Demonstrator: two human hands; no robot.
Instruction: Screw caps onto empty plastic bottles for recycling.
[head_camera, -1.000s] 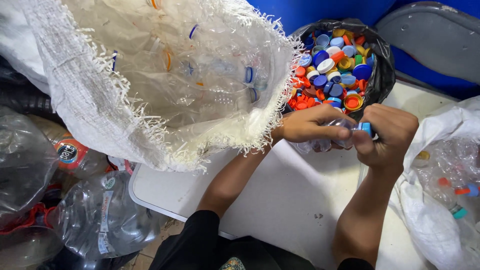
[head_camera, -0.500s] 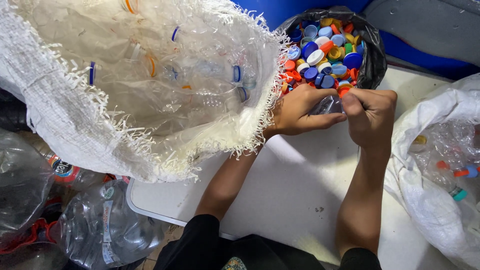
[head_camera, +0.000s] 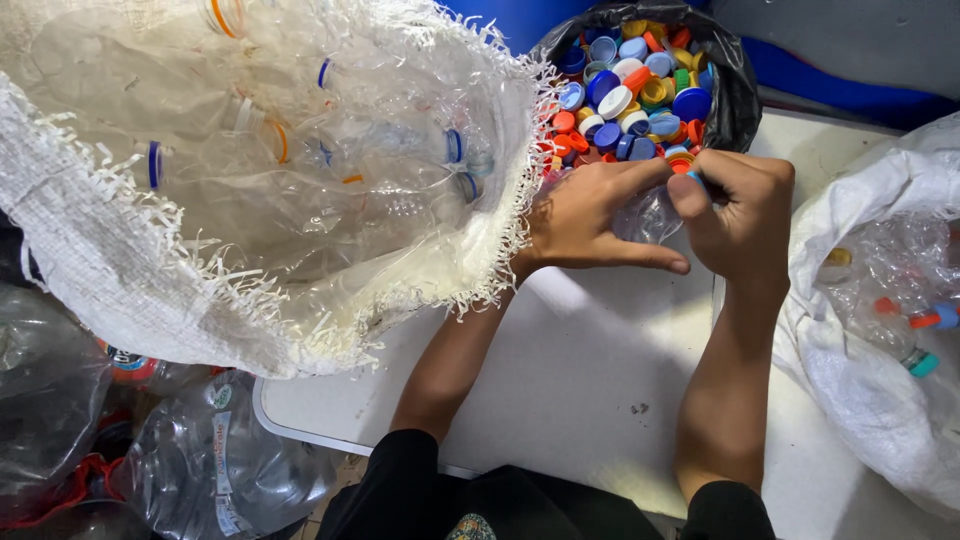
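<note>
I see my left hand (head_camera: 590, 215) wrapped around a clear bottle (head_camera: 652, 212), with my right hand (head_camera: 735, 215) pinched shut on its blue cap (head_camera: 694, 178). Both sit at the counter's (head_camera: 590, 380) far edge, just in front of the black bag (head_camera: 735, 90). That bag stands open and is heaped with loose caps (head_camera: 630, 95): blue, orange, red, yellow, white, green. To my left a big white woven sack (head_camera: 120, 290) gapes toward me, frayed at its rim, filled with clear bottles, uncapped with coloured neck rings. Its mouth touches my left wrist. To my right a second white sack (head_camera: 860, 400) lies on the counter, holding crushed bottles with their caps on. Between the two sacks the counter is bare, white, open down to my sleeves. Below its near left edge, more crushed bottles (head_camera: 200, 470) are piled.
</note>
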